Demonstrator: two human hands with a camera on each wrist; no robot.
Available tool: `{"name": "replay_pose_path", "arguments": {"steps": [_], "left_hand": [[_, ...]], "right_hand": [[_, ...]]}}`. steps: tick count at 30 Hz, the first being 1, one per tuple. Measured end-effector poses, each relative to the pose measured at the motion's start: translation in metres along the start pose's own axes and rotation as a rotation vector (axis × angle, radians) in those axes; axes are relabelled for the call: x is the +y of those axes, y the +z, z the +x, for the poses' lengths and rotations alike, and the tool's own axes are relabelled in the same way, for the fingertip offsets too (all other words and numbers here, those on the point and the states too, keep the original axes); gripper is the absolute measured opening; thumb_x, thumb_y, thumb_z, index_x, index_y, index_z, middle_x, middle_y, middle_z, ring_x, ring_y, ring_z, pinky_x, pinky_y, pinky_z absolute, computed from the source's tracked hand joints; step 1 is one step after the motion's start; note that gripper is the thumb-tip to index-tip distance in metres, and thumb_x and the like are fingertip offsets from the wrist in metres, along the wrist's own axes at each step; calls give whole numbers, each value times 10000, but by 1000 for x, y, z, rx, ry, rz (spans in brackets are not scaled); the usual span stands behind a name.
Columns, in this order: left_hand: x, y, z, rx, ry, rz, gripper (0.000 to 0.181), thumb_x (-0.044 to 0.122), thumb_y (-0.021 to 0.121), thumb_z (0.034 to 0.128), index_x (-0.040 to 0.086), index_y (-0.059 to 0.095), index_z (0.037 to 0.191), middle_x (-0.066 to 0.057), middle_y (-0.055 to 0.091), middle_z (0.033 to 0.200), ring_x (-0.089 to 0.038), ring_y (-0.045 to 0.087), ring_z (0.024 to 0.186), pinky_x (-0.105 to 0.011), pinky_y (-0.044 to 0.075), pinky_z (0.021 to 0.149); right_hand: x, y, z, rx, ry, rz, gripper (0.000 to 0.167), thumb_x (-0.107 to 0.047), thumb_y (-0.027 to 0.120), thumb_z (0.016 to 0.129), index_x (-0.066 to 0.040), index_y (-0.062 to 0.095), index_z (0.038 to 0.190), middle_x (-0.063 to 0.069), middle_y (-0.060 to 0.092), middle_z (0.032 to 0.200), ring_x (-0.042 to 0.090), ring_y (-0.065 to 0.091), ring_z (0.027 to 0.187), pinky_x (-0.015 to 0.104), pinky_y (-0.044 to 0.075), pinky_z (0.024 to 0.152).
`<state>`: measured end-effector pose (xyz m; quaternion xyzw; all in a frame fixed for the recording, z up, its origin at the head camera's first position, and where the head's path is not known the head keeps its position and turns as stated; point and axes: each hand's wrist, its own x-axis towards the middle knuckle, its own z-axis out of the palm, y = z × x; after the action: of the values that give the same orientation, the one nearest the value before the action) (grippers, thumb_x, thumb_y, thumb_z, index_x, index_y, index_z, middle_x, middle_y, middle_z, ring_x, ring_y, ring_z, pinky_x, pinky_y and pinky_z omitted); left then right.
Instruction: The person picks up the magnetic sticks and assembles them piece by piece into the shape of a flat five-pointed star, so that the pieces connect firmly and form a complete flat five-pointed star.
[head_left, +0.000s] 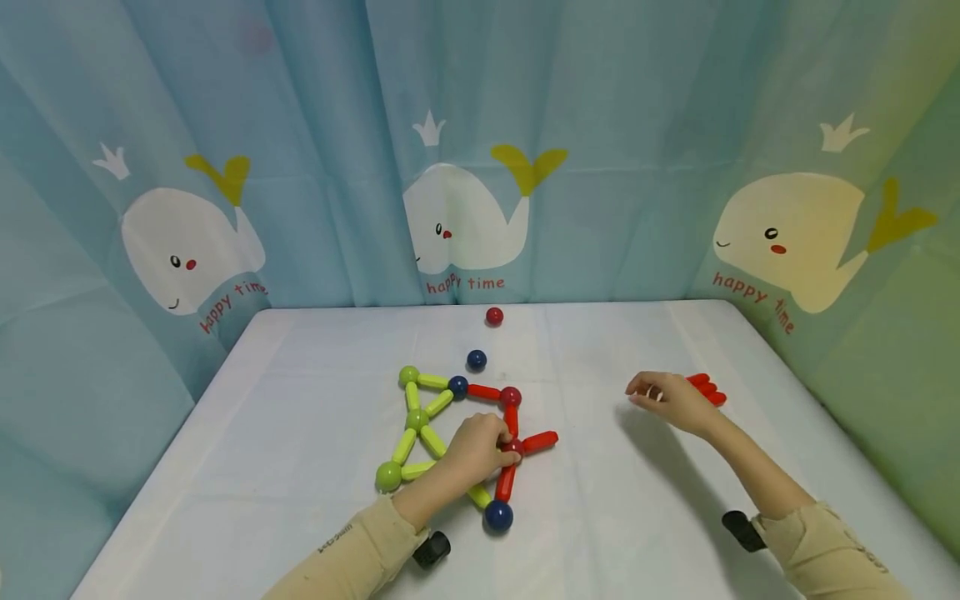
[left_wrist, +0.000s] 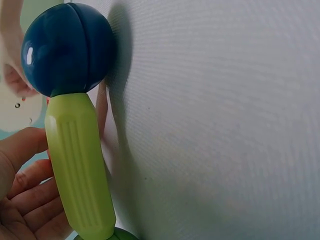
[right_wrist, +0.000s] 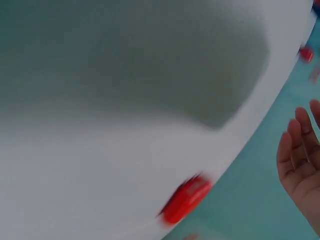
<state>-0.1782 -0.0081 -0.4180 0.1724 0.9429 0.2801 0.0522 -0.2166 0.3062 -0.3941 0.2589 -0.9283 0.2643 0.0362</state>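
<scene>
My left hand [head_left: 474, 443] pinches a red ball [head_left: 513, 451] between thumb and fingers, at the right side of a flat figure of rods and balls. Red rods join this ball, and one red rod [head_left: 540, 442] sticks out to the right with a free end. Green rods [head_left: 403, 447] and green balls [head_left: 388, 476] form the figure's left part. In the left wrist view a green rod [left_wrist: 80, 165] meets a dark blue ball [left_wrist: 68, 50] beside the left hand. My right hand [head_left: 671, 402] hovers over the table with loosely bent fingers, holding nothing, near several red rods [head_left: 708, 389].
A loose dark blue ball [head_left: 476, 360] and a loose red ball [head_left: 494, 317] lie behind the figure. The white table [head_left: 300, 533] ends at a blue curtain [head_left: 637, 100] with whale prints. Black wrist cameras [head_left: 432, 550] hang under both forearms.
</scene>
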Motion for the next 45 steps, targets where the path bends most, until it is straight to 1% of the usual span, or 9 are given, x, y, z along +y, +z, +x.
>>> {"name": "replay_pose_path", "arguments": {"steps": [2, 5, 11, 14, 20, 28, 33, 41, 45], "left_hand": [[0, -1, 0, 1, 0, -2, 156, 195, 783, 762, 78, 682, 740, 43, 569, 669, -88, 455, 626, -183, 374, 588], [0, -2, 1, -1, -3, 0, 159, 198, 783, 763, 78, 682, 740, 43, 568, 667, -88, 454, 628, -183, 372, 589], [0, -3, 0, -4, -4, 7, 168, 199, 785, 760, 71, 678, 743, 34, 572, 676, -91, 454, 638, -188, 375, 598], [1, -2, -1, -6, -1, 8, 169, 195, 786, 759, 71, 673, 740, 33, 568, 674, -95, 452, 642, -191, 375, 600], [2, -1, -3, -9, -23, 11, 164, 204, 785, 761, 82, 675, 744, 40, 551, 678, -104, 444, 663, -194, 372, 607], [1, -2, -3, -6, -16, 15, 171, 207, 782, 764, 85, 666, 736, 44, 540, 668, -103, 437, 660, -194, 361, 607], [2, -3, -2, 2, -11, 25, 175, 211, 783, 763, 89, 660, 733, 45, 534, 667, -102, 434, 664, -194, 358, 608], [2, -1, -2, 3, -11, 33, 172, 211, 785, 761, 96, 661, 735, 48, 536, 667, -95, 438, 650, -186, 365, 600], [1, -1, -1, 15, -3, 46, 174, 214, 787, 758, 95, 663, 731, 47, 542, 666, -93, 437, 646, -186, 363, 598]], "right_hand": [[14, -10, -8, 79, 34, -49, 50, -40, 639, 866, 9, 641, 879, -8, 608, 754, -23, 469, 657, 216, 426, 571], [34, -22, -19, 150, 96, -116, 42, -27, 645, 858, 14, 642, 866, 28, 629, 731, 26, 508, 630, 251, 427, 563], [71, -34, -41, 202, 153, -248, 75, 23, 692, 778, 19, 627, 815, 168, 634, 806, 358, 592, 758, 455, 474, 656], [84, -36, -51, 164, 164, -263, 99, 37, 699, 754, 34, 622, 816, 196, 629, 814, 403, 582, 776, 507, 474, 671], [96, -35, -59, 95, 136, -273, 132, 47, 701, 725, 44, 621, 830, 171, 631, 800, 387, 589, 769, 505, 487, 670], [101, -33, -56, 132, 39, -323, 192, 71, 730, 667, 25, 618, 817, 106, 634, 766, 347, 609, 714, 463, 505, 636], [103, -31, -53, 106, 12, -353, 209, 81, 739, 648, 6, 616, 800, 68, 620, 748, 316, 595, 701, 423, 501, 634], [99, -33, -51, -33, 84, -370, 203, 82, 729, 670, -20, 598, 787, 76, 577, 741, 244, 555, 674, 394, 470, 615], [96, -31, -51, -32, 82, -374, 182, 43, 744, 687, -29, 608, 784, 47, 596, 741, 214, 565, 677, 370, 473, 615]]}}
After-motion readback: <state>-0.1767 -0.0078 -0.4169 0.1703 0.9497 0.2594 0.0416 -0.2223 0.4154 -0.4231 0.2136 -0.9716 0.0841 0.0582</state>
